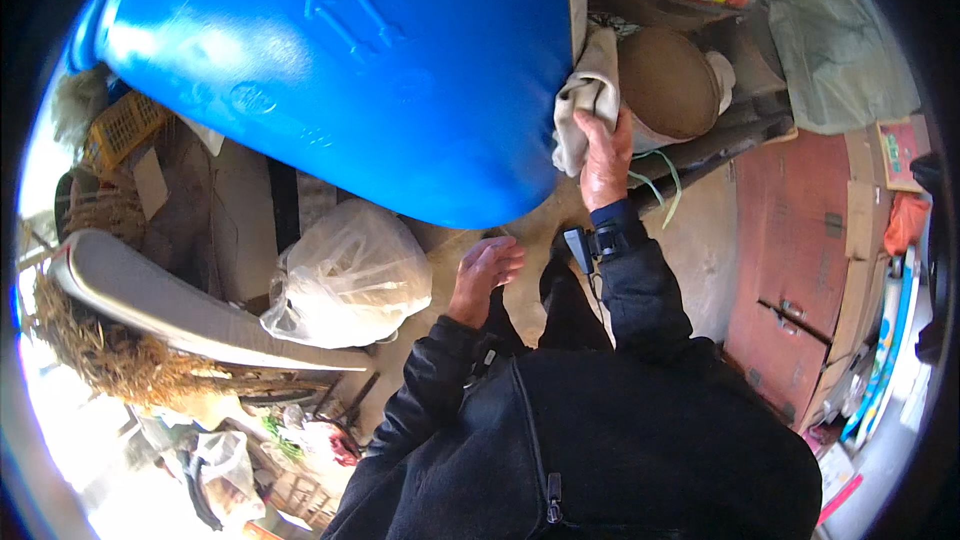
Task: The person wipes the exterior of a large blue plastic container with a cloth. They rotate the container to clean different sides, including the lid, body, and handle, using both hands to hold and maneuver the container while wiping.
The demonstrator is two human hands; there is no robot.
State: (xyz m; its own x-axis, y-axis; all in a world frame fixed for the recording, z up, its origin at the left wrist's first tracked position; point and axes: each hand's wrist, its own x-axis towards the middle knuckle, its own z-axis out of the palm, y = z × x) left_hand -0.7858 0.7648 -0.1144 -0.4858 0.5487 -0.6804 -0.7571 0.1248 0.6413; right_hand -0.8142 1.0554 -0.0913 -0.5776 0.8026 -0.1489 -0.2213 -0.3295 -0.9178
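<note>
Gripping a beige cloth [585, 105], the right hand [606, 155] reaches up; left hand [487, 270] hangs open.

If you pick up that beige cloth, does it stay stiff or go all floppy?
Probably floppy: the beige cloth hangs in soft folds beside the blue barrel where the right hand grips it. It looks thin, so likely light. It shouldn't roll or break.

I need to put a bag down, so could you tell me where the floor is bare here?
Bare floor shows between the white plastic bag and the red-brown wooden cabinet, around the left hand. Crowded above: big blue plastic barrel, and the right hand gripping a beige cloth.
</note>
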